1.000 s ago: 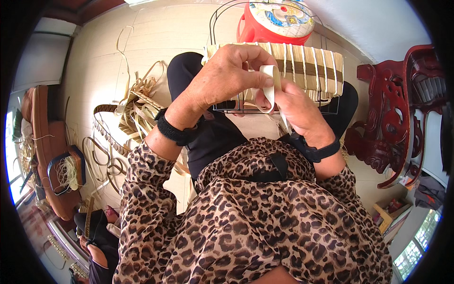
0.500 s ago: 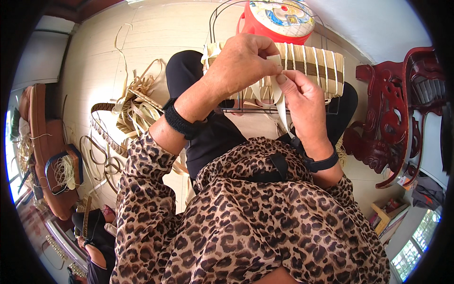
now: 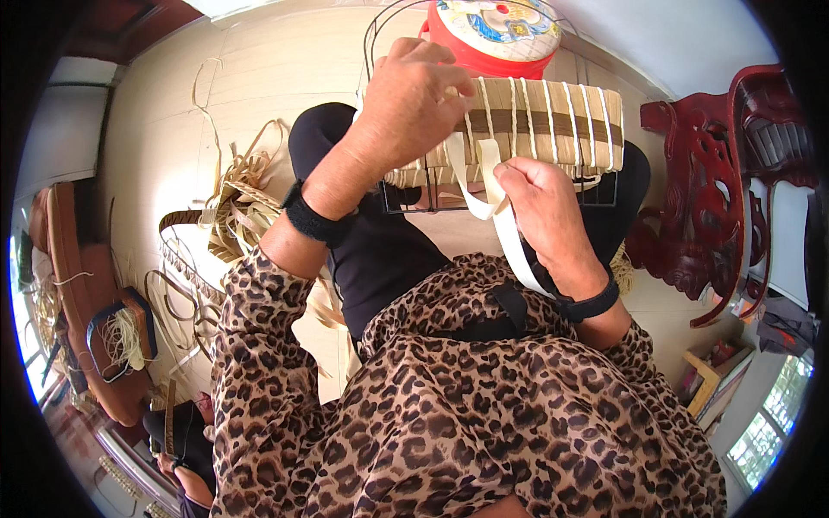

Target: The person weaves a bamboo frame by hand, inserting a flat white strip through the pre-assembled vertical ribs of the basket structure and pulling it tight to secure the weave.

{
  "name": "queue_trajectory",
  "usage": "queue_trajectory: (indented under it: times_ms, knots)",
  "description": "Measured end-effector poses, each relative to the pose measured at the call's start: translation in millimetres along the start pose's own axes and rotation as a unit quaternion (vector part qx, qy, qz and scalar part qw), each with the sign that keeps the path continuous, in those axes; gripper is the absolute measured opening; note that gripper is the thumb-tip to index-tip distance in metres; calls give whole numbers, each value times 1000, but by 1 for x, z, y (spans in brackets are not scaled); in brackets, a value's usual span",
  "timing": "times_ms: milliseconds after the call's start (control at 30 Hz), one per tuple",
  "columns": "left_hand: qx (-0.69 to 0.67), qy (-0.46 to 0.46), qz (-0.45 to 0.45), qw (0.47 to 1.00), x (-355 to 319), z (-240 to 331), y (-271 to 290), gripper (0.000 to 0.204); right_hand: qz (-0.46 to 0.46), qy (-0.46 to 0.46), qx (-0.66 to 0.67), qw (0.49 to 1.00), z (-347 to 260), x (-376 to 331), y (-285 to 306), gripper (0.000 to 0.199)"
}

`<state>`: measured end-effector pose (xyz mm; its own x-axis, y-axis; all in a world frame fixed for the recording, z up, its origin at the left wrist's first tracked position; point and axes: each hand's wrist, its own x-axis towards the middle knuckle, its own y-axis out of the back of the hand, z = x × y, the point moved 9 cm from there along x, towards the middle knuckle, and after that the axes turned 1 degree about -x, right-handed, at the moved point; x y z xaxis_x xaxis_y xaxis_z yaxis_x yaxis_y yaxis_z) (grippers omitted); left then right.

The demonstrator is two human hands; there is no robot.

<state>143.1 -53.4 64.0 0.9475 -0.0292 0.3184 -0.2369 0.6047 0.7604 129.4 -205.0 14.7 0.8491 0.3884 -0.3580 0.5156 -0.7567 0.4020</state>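
Observation:
A basket panel [image 3: 544, 104] of pale woven strips with a brown band and white wrapped cords lies across my knees on a black wire frame [image 3: 501, 205]. Over the panel's left part hovers my left hand [image 3: 410, 108], fingers loosely bent and apart, its thumb hidden. My right hand [image 3: 544, 203] is closed, pinching a flat cream strip [image 3: 515, 246] between thumb and fingers below the panel. That strip loops up to the panel near my left fingertips, and its long tail hangs down toward my lap.
A red bucket [image 3: 490, 66] with a patterned round lid stands beyond the panel. Loose strips [image 3: 246, 194] lie on the floor at left. A carved dark-red wooden chair [image 3: 691, 190] stands at right. Another person's arm [image 3: 192, 483] shows at lower left.
My left hand has let go of the cream strip and moved left and up from my right hand. My right hand has lowered with the strip, which now hangs in a loop.

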Motion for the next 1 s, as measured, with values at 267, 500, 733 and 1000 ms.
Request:
queue_trajectory:
  times_ms: [267, 500, 733, 1000]
  knots:
    - [55, 17, -53, 997, -7, 12, -27, 25, -27, -68, 3, 997, 9, 9, 3, 28]
    - [-23, 57, -19, 998, -13, 20, -2, 12, 18, 39, -41, 998, -19, -1, 7, 24]
    - [-216, 138, -198, 946, -16, 8, -18, 20, 6, 156, -98, 983, -40, -12, 3, 13]
    - [-129, 126, -194, 964, -14, 9, -35, 16, 78, 102, 13, 992, -28, -11, 6, 10]
